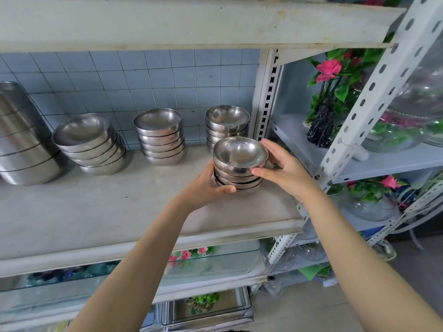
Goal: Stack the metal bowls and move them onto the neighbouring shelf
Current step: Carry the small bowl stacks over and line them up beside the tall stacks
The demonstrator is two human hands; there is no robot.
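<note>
Far to the left of your fingers, a nest of large steel tubs (21, 140) ran off the frame's edge, so its full width was lost. Next, also well left of your fingers, a leaning stack (91, 144) of metal bowls sat tilted on the shelf (119, 212). Nearer to your fingers, a middle stack (160, 137) stood upright by the tiled wall.

Your left hand (206, 185) gripped the held stack (239, 164) low on its left side. The thumb curled round the front of the bottom bowl, while the other fingers of that hand were hidden behind the metal. Just behind your fingers, a back stack (226, 123) stood by the wall, its lower bowls covered by the held stack.

The held stack, several bowls deep, sat between both sets of fingers near the shelf's right end. Whether its base touched the shelf or hung just above it could not be told, since your left thumb covered that line.

Your right hand (285, 171) clasped the stack's right side, thumb pressed on the front under the top bowl. Its fingers (271, 146) wrapped round the back rim, their tips out of sight.

Just right of those fingers rose a slotted post (266, 97). Beyond it the neighbouring shelf (395, 161) carried artificial flowers (330, 70) and glass bowls (393, 137), blurred and cut off at the right edge.
</note>
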